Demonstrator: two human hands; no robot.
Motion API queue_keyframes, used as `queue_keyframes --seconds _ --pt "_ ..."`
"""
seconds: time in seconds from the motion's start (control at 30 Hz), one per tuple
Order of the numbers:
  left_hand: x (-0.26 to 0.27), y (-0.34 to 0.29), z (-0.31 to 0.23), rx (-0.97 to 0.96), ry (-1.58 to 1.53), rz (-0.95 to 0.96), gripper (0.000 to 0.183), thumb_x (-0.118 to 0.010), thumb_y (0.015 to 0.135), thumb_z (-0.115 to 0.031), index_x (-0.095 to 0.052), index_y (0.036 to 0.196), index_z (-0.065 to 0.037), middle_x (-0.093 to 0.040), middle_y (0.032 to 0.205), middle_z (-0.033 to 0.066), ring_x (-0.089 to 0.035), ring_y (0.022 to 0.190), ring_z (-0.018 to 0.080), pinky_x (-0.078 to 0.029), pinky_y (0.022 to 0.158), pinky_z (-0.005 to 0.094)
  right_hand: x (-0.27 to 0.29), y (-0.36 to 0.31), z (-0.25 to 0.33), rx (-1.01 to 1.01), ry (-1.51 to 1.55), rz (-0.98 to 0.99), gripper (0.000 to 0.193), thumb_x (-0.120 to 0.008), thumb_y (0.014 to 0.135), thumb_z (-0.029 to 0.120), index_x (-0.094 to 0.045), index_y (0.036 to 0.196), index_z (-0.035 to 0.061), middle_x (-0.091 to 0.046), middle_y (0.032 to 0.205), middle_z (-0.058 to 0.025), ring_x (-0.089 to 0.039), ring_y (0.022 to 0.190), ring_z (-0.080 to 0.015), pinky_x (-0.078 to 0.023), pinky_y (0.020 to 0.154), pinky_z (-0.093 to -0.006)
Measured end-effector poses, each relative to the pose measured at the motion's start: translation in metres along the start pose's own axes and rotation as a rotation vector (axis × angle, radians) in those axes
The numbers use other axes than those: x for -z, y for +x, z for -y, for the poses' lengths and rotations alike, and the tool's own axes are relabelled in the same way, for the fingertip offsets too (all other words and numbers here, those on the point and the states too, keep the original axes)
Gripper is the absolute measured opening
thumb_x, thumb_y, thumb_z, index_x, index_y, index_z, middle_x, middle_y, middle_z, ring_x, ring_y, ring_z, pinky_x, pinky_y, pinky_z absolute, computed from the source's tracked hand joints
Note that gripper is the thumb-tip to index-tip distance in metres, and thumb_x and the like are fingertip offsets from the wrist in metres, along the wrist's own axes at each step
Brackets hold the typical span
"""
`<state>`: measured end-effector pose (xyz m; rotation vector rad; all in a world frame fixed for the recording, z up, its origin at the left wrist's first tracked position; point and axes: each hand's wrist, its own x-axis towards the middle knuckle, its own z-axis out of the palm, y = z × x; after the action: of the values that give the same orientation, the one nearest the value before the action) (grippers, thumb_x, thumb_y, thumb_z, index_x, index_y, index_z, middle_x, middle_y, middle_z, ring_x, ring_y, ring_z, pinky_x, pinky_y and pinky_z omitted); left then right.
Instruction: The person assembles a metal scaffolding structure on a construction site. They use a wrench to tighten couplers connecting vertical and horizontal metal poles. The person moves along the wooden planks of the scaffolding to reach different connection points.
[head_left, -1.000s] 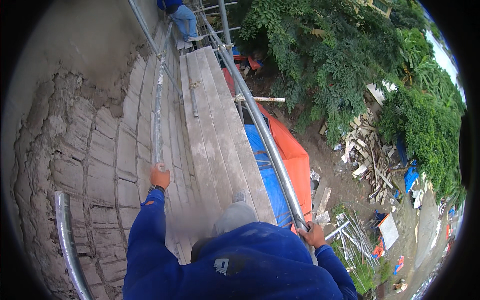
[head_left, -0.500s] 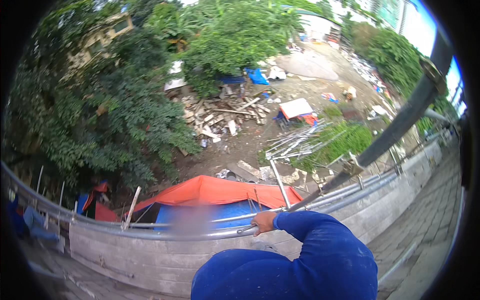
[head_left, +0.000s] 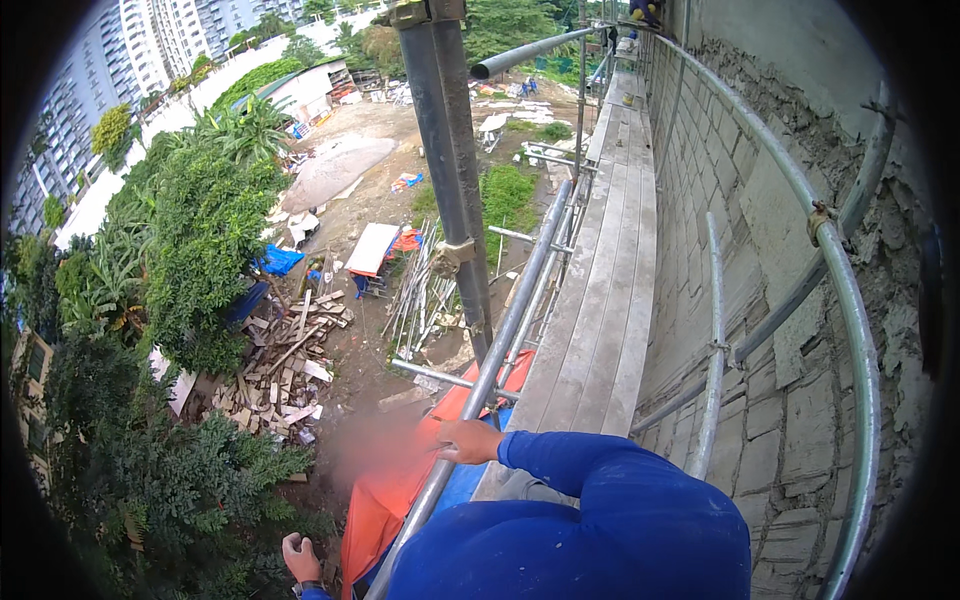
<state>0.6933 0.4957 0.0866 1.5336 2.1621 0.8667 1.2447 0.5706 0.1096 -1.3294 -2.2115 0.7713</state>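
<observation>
My right hand (head_left: 468, 441) is wrapped over a grey metal scaffold rail (head_left: 520, 310), which slants from the lower left up toward the plank walkway. A blue long sleeve covers that arm. Out past the rail's outer side, my left hand (head_left: 299, 558) hangs low with its fingers curled in. I see nothing in them, and a dark band circles the wrist. Below the rail lies an orange tarp (head_left: 385, 500) with a blue tarp (head_left: 463, 487) beside it. A blurred patch hides part of the ground and tarp left of my right hand.
A plank walkway (head_left: 590, 300) runs ahead along a rough block wall (head_left: 770, 400). A dark upright pipe (head_left: 440, 150) crosses the view, and a curved pipe (head_left: 850, 320) stands by the wall. Far below are a lumber pile (head_left: 275, 380), stacked poles (head_left: 412, 290) and trees (head_left: 200, 230).
My view has swung right, from facing over the rail to looking along the walkway. My right hand is still on the rail. My left hand has come into view at the lower left.
</observation>
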Motion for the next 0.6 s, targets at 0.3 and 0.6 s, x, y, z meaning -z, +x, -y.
queue_keyframes --seconds 0.3,0.6 --pt "-0.175 -0.091 -0.034 0.018 0.291 0.745 0.051 -0.077 0.083 -0.044 -0.069 0.123 -0.013 -0.071 0.124 0.015 -0.068 0.117 0.0349 -0.053 0.096 0.0462 0.006 -0.125 -0.074 -0.283 0.132 -0.101 0.035 -0.065 0.097 0.036 -0.069 0.094 0.0014 -0.069 0.088 -0.0239 -0.065 0.085 -0.0453 -0.05 0.076 -0.0521" --pt "-0.142 -0.134 -0.087 0.008 0.166 0.235 0.046 -0.081 0.081 -0.037 -0.072 0.12 -0.013 -0.067 0.125 0.014 -0.06 0.123 0.0344 -0.046 0.107 0.0471 0.026 0.034 -0.008 0.1 0.12 0.321 0.028 -0.068 0.094 0.026 -0.069 0.09 -0.0009 -0.068 0.084 -0.0234 -0.066 0.078 -0.0412 -0.05 0.072 -0.0463"
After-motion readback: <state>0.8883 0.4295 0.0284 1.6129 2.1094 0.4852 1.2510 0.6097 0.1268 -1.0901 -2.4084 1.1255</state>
